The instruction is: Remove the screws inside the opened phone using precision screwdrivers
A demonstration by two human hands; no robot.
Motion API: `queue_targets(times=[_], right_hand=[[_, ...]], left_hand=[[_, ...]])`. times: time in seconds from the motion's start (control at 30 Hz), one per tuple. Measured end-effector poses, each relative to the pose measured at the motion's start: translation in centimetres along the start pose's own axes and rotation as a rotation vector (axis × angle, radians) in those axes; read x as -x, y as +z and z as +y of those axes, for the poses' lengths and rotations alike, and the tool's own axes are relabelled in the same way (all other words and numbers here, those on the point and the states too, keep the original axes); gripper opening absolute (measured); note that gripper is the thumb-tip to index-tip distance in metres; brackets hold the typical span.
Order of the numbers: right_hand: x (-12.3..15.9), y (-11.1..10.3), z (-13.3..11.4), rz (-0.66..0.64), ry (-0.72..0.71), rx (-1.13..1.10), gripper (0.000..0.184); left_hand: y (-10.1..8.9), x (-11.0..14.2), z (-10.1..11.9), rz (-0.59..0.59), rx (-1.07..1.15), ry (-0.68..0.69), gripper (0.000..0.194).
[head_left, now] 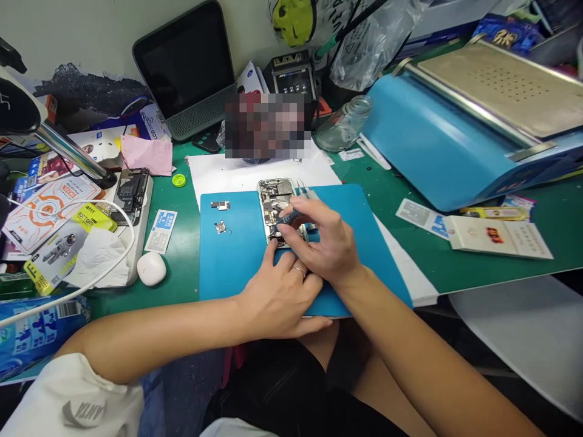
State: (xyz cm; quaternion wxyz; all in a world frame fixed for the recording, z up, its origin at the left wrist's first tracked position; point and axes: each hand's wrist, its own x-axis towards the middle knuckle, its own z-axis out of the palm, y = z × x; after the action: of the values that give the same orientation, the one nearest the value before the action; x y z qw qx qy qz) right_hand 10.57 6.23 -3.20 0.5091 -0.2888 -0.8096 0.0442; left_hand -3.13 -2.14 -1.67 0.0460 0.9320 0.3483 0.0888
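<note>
An opened phone (274, 200) lies back-up on a blue work mat (237, 255), its inner parts exposed. My right hand (325, 243) pinches a small dark screwdriver (288, 217) whose tip rests on the phone's insides. My left hand (277, 291), a ring on one finger, lies on the mat just below the phone; its fingertips reach the phone's near end, partly hidden under the right hand. Tweezers (304, 188) lie on the mat beside the phone's right edge. Two small metal parts (220, 205) (220, 227) sit on the mat to the left.
A blue machine with a metal plate (460, 127) fills the back right. A dark tablet (186, 67) leans on the wall. A second opened phone (131, 193), a white earbud case (151, 268), a glass jar (345, 124), a lamp arm (68, 152) and packaging surround the mat.
</note>
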Motion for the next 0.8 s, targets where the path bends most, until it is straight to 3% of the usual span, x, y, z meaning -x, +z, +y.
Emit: queue_targets(times=[0.8], right_hand=[[0.17,0.12,-0.19,0.055,-0.006,-0.008,0.066]], left_hand=[[-0.06,-0.12,-0.03,0.024,-0.034,0.007,0.059]])
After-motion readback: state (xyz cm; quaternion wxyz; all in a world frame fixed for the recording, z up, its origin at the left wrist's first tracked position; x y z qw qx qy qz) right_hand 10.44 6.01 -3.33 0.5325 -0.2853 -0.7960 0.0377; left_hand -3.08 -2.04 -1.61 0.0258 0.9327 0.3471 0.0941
